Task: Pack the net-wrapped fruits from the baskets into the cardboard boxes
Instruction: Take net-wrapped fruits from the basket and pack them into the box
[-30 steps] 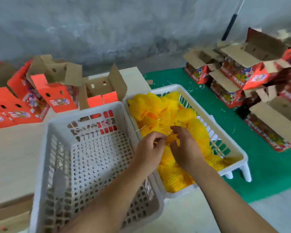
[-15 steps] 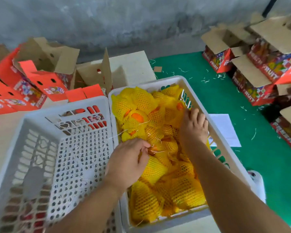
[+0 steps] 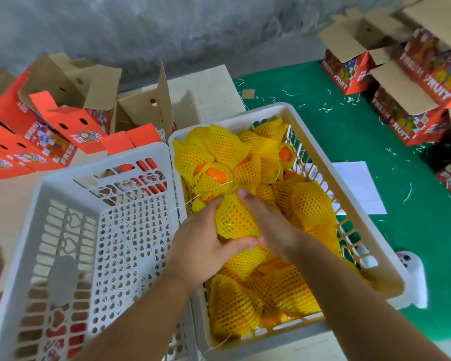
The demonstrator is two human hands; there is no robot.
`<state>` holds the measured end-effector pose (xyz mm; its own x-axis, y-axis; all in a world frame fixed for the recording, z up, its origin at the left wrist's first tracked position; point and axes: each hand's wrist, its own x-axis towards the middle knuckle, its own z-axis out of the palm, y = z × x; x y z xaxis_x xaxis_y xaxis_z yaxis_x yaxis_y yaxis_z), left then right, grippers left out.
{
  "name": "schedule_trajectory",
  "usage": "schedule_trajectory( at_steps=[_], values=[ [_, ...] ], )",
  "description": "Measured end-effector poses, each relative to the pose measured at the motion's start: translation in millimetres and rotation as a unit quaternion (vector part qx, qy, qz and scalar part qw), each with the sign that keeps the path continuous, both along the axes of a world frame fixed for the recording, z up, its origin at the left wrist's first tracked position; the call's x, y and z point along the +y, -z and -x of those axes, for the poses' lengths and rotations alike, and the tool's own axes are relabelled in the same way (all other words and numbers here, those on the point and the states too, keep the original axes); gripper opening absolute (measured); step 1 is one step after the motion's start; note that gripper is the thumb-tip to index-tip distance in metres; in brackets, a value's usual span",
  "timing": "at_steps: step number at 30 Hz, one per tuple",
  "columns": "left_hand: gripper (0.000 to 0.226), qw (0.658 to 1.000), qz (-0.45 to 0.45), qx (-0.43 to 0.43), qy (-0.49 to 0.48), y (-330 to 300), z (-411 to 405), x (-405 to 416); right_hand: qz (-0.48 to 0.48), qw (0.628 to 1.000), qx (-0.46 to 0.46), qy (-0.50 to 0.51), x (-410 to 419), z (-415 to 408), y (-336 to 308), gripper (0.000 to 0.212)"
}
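Note:
A white plastic basket (image 3: 375,267) on the right is heaped with several oranges in yellow foam nets (image 3: 219,149). Over its middle both hands hold one net-wrapped orange (image 3: 235,220). My left hand (image 3: 203,243) cups it from the left and below, fingers curled under it. My right hand (image 3: 268,220) grips its right side, thumb up near the net's twisted top. An open red cardboard fruit box (image 3: 141,113) stands just behind the baskets.
An empty white perforated basket (image 3: 71,230) sits at the left, touching the full one. More red fruit boxes (image 3: 34,131) stand at the back left, others (image 3: 412,100) on the green mat at the right. A white paper sheet (image 3: 359,186) lies beside the full basket.
My right hand came back from the basket's far right rim to the middle. Both hands now hold one net-wrapped orange raised a little above the pile. The view has moved closer.

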<state>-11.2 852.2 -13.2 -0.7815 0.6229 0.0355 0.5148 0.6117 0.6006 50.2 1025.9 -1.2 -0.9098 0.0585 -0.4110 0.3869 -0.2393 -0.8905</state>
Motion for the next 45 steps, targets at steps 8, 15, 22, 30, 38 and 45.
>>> schedule_trajectory(
  at_steps=[8, 15, 22, 30, 38, 45],
  values=[
    [0.069, 0.998, -0.059, -0.015, 0.016, -1.6, -0.2, -5.7, 0.040, 0.996, 0.060, -0.061, 6.1, 3.3, 11.7, 0.079],
    [0.047, 0.999, -0.040, -0.019, 0.013, -3.5, -1.1, -4.4, 0.087, 0.993, 0.064, 0.057, 10.6, 10.6, 21.5, 0.056],
    [0.080, 0.992, -0.076, -0.092, -0.040, -11.2, -0.6, 3.2, -0.049, 0.993, 0.071, -0.080, 22.0, -3.5, 14.1, 0.105],
    [0.090, 0.973, -0.160, -0.141, -0.083, -6.2, -0.3, 1.9, -0.530, 0.844, 0.054, 0.071, 42.4, -9.9, -1.3, 0.092],
    [0.083, 0.960, -0.228, -0.138, -0.086, -7.6, 3.0, 0.8, -0.806, 0.551, -0.172, -0.129, 37.7, -35.1, 32.5, 0.059],
    [0.068, 0.903, -0.331, -0.247, -0.116, -34.8, -26.4, -34.2, -0.485, 0.863, 0.091, 0.106, -19.3, -64.0, -12.6, 0.087]
  ],
)
